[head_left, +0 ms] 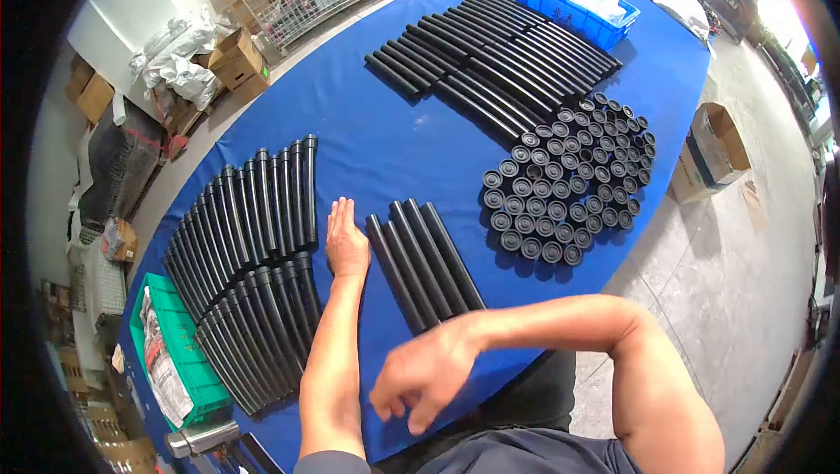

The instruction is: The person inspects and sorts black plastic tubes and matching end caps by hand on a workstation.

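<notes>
My left hand (347,242) lies flat on the blue table with its fingers stretched out and close together. Beside it on the left are rows of black tubes with capped ends (265,198), and a second row (262,325) lies nearer to me. To its right, several plain black tubes (420,255) lie side by side. My right hand (424,373) hangs over the near end of these tubes, slightly blurred. Its fingers are loosely bent, the thumb stands apart, and no object shows in it.
Many round black caps (560,185) are spread at the right of the blue table (350,115). Further back lie more black tubes (490,54) beside a blue crate (577,6) with clear plastic bags. A green crate (179,352) stands at the left edge. A cardboard box (710,150) is on the floor.
</notes>
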### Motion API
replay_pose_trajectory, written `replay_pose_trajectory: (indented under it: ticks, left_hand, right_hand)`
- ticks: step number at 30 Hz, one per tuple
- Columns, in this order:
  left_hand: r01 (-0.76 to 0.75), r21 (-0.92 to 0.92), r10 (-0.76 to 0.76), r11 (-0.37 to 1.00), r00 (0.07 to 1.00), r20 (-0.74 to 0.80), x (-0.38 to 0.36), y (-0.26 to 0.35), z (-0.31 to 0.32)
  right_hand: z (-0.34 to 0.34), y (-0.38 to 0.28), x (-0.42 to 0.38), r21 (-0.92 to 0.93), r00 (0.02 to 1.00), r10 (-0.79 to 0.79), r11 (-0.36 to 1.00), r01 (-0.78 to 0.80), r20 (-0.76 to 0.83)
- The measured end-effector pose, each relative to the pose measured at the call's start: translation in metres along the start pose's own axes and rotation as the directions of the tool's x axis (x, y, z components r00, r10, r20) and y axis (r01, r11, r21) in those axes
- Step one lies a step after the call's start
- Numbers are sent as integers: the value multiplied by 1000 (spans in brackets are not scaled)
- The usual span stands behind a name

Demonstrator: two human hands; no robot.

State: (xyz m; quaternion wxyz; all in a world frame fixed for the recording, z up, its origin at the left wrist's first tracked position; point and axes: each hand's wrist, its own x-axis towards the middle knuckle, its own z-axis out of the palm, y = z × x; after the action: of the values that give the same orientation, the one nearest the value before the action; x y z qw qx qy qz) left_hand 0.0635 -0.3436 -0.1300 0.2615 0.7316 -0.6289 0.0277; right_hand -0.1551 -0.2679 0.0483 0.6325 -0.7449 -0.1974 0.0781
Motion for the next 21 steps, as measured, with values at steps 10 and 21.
replay_pose_trajectory:
  ticks: [10,21]
  left_hand:
    - [-8,11,8,1000,1000,-2,2,2,-2]
    - [3,-1,-3,1000,1000,-13,2,1,0]
  right_hand:
    - [-79,-24,-130,201,631,233,972,-124,-740]
    - [-133,20,-333,146,-258,-207,439,-887,-944]
